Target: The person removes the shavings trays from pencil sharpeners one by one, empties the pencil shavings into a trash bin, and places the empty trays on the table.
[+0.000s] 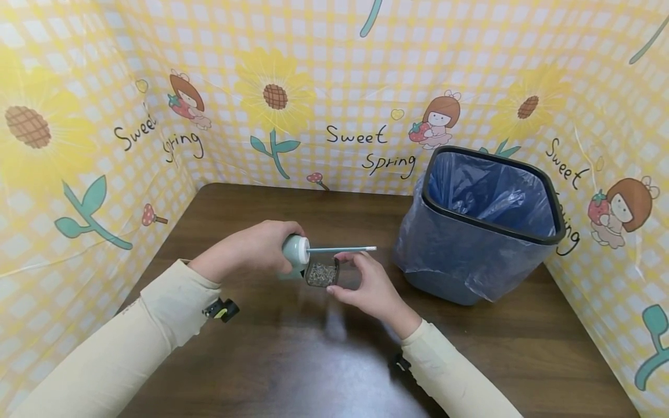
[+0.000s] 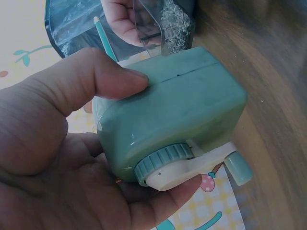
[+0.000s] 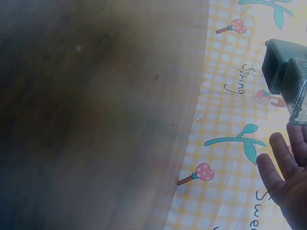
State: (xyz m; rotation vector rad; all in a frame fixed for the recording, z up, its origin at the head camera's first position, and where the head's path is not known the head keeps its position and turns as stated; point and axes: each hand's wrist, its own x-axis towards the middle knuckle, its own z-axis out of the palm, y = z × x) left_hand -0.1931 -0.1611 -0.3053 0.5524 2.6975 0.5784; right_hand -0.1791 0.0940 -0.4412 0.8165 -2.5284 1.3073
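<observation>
My left hand [image 1: 256, 247] grips a green hand-crank pencil sharpener [image 2: 182, 91], its thumb across the casing. A pale crank [image 2: 187, 170] with a green knob shows in the left wrist view. From the sharpener's other end a light-blue pencil [image 1: 340, 249] sticks out toward the right. Thumb and fingers of my right hand [image 1: 368, 284] pinch a clear shavings drawer [image 1: 322, 274] filled with grey shavings, close beside the sharpener. Whether the drawer is fully out of the casing, I cannot tell. At the right wrist view's edge, drawer and sharpener are partly cut off.
A bin [image 1: 444, 284] with a black rim and a clear liner stands to the right of my right hand, its top open. Dark wood tabletop [image 1: 251, 360] lies under both hands. Yellow checked cloth [image 1: 355, 75] walls the back and sides.
</observation>
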